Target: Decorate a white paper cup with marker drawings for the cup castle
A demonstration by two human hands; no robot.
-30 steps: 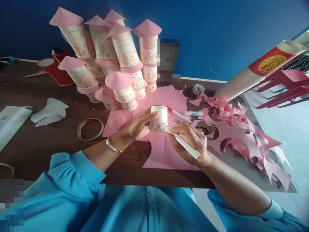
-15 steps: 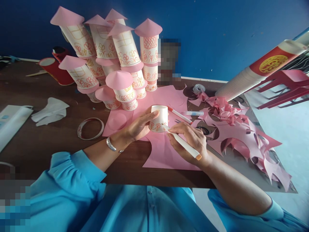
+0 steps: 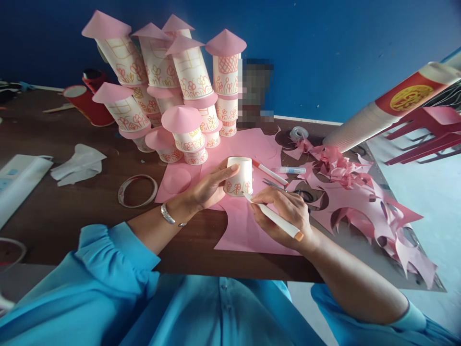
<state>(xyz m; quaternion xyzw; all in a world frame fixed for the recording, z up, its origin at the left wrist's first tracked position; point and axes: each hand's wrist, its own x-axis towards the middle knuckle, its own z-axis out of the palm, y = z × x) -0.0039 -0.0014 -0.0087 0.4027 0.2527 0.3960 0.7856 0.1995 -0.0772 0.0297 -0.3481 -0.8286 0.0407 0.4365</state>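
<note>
A white paper cup [image 3: 239,169] with orange flowers drawn near its lower rim is held by my left hand [image 3: 209,186], thumb across its side. My right hand [image 3: 284,211] grips a white marker with an orange end [image 3: 279,222]. The marker's tip is at the cup's lower edge, by the flowers. Both hands are over pink paper [image 3: 248,230]. Beside the cup lies a red and white marker [image 3: 271,173], with a glue stick [image 3: 291,170] to its right. Scissors [image 3: 304,194] lie partly hidden behind my right hand.
Decorated cup towers with pink cone roofs [image 3: 194,79] stand at the back left. A tape roll [image 3: 137,191] and crumpled white tissue [image 3: 81,164] lie left. Pink scraps [image 3: 363,202] spread right, below a leaning stack of cups [image 3: 360,120].
The marker tip has moved slightly left and down along the cup's lower edge. The cup is turned slightly in my left hand. The whole view has shifted a little.
</note>
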